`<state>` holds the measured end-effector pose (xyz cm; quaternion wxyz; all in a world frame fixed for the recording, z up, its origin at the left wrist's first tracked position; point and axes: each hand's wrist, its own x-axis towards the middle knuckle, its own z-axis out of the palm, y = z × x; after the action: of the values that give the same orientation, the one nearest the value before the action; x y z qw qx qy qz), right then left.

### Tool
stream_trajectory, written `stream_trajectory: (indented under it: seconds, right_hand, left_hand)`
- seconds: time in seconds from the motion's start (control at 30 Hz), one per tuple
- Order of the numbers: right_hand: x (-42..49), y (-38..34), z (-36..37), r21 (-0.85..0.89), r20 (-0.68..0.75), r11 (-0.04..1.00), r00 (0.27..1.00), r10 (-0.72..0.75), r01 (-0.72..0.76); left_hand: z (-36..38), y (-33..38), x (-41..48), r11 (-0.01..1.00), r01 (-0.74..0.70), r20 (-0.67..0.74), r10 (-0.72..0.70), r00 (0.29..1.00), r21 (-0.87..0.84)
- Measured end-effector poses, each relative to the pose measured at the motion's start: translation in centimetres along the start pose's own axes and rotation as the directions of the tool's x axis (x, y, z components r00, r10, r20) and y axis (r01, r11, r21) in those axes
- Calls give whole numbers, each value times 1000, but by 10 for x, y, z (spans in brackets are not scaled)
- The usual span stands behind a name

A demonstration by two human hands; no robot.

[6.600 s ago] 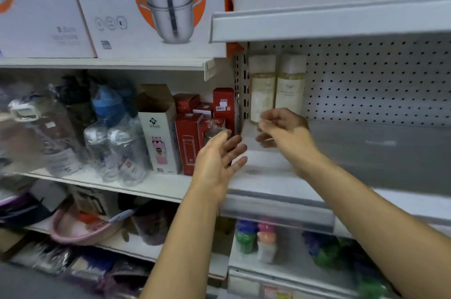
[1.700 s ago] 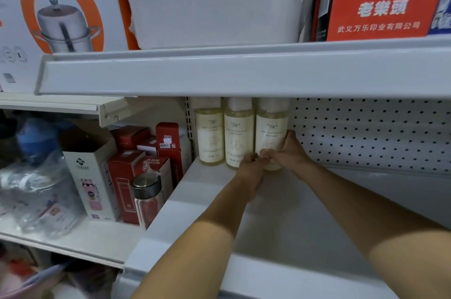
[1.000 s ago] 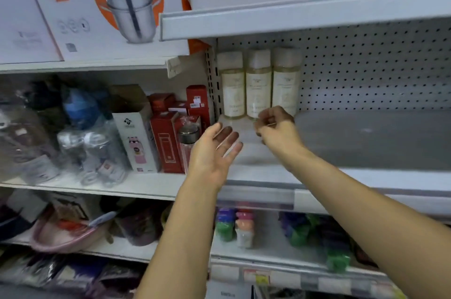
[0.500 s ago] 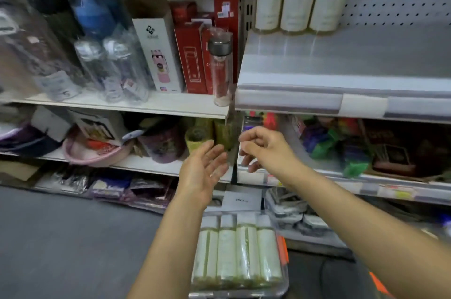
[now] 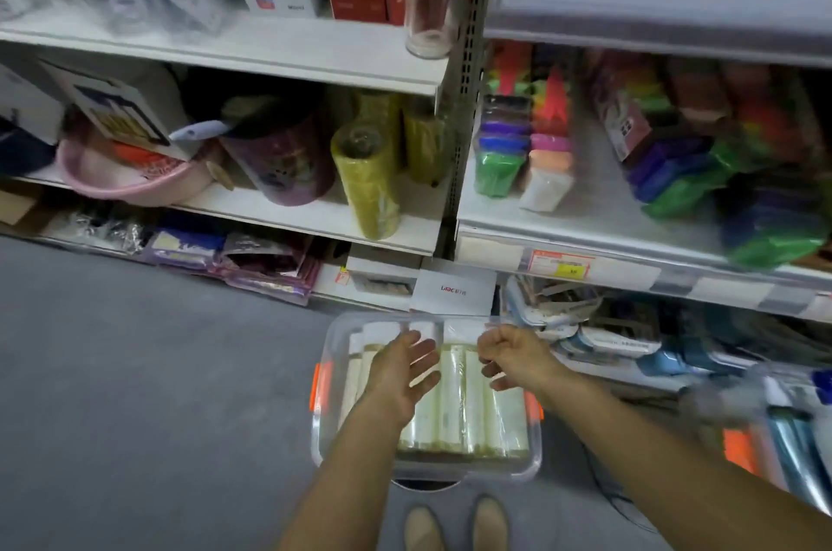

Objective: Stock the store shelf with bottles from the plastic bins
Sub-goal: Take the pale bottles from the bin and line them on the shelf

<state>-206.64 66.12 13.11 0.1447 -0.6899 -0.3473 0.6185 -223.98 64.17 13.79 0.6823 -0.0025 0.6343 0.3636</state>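
We're standing with our shoes (image 5: 423, 528) just short of the clear plastic bin (image 5: 328, 429). We're holding both hands over it, gripping nothing. The left hand (image 5: 400, 375) is lying flat, fingers straight and slightly spread, palm facing right. The right hand (image 5: 513, 361) is hanging loosely curled and empty. Contact with the bottles (image 5: 454, 406): can't tell. They're lying side by side in the bin, caps pointing at the shelving. Beyond, shelves are carrying yellow rolls (image 5: 369, 181), a pink basin (image 5: 126, 181) and coloured packs (image 5: 499, 172).
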Motion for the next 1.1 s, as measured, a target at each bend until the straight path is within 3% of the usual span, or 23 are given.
stream_trajectory:
  seconds: [0.13,0.33,0.57,0.73,0.83,0.93,1.1]
  right_hand:
    - [54,36,4,66,-60,993,993,102,-98]
    - [122,55,14,117,-116,985,984,138,-124]
    - [151,62,22,262,-124,947,967,224,-186]
    - [133,61,10,308,-173,948,974,144,-86]
    - [113,59,3,342,-160,940,985,65,-6]
    - [100,58,1,374,-161,926,987,5,56]
    - [82,53,2,379,-115,919,991,-74,112]
  left_hand:
    - [10,-17,49,992,41,-19,-39,999,122]
    - [31,-24,113,914,35,-102,7,995,404]
    - [38,-31,131,871,43,-43,-26,999,489]
    - [35,-39,129,860,-61,-14,79,997,506]
    - [34,-48,122,803,-162,-8,203,979,573]
    - [32,-65,112,701,-265,-12,364,932,662]
    - [32,-83,90,657,-381,-36,528,849,650]
